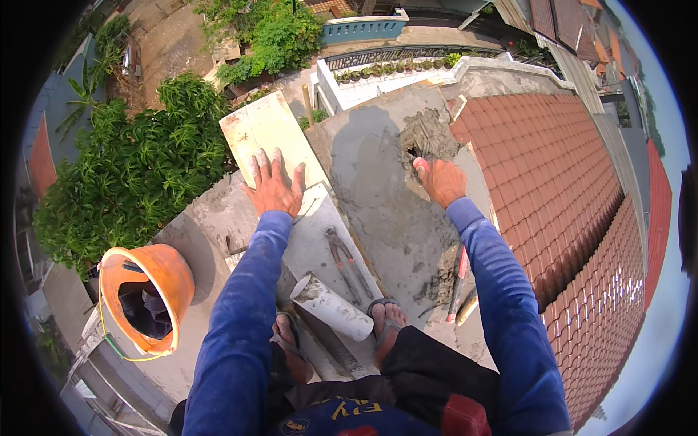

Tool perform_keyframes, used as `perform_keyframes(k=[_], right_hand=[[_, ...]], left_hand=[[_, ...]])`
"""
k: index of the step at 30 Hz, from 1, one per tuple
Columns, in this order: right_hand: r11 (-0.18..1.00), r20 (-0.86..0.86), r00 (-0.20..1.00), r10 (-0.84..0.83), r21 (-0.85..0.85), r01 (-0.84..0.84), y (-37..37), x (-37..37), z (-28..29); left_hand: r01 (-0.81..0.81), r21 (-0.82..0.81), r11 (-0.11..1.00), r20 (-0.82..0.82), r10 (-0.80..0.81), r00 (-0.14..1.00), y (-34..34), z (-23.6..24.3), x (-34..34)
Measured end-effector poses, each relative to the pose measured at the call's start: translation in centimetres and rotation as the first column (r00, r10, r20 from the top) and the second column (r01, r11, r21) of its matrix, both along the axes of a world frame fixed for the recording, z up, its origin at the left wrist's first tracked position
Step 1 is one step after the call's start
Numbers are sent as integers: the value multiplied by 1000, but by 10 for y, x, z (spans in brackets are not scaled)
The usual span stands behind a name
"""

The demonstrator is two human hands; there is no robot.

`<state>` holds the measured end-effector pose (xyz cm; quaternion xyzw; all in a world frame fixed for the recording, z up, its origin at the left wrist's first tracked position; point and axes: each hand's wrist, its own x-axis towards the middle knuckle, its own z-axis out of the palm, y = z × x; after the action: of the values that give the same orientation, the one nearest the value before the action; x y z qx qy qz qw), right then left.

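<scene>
My left hand (275, 185) lies flat with fingers spread on a pale rectangular board (251, 127), which rests at the edge of the ledge. My right hand (442, 182) is closed round the red handle of what looks like a trowel (420, 164). Its tip is at a rough hollow in the wet grey mortar (374, 192), and most of its blade is hidden. Between my forearms, pincers with reddish grips (349, 269) lie on a light slab (309, 225). A mortar-smeared white pipe (331, 307) lies near my sandalled feet.
An orange bucket (182, 272) holding dark cloth stands at left. By my right forearm lie a red-and-grey tool (458, 283) and a wooden handle (467, 309). A red tiled roof (538, 160) slopes away at right. Beyond the ledge's left edge, leafy trees (145, 160) stand lower down.
</scene>
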<state>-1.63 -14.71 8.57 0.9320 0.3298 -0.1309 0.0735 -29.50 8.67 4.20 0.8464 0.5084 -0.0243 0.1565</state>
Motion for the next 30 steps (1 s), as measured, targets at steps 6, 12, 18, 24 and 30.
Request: perform_keyframes(k=[6, 12, 18, 24, 30], right_hand=[[990, 146, 986, 77, -128, -59, -13, 46, -54], [987, 18, 995, 98, -132, -95, -23, 30, 25], [820, -455, 863, -217, 395, 414, -120, -16, 37], [477, -685, 571, -452, 356, 804, -216, -102, 17], [535, -271, 699, -661, 483, 693, -277, -156, 26]], left_hand=[[41, -11, 999, 96, -39, 995, -4, -7, 14], [16, 34, 999, 92, -19, 996, 1, -5, -2], [4, -11, 1000, 28, -4, 1000, -1, -1, 6], [15, -17, 1000, 28, -14, 1000, -2, -1, 5], [30, 36, 999, -7, -30, 1000, -3, -2, 6]])
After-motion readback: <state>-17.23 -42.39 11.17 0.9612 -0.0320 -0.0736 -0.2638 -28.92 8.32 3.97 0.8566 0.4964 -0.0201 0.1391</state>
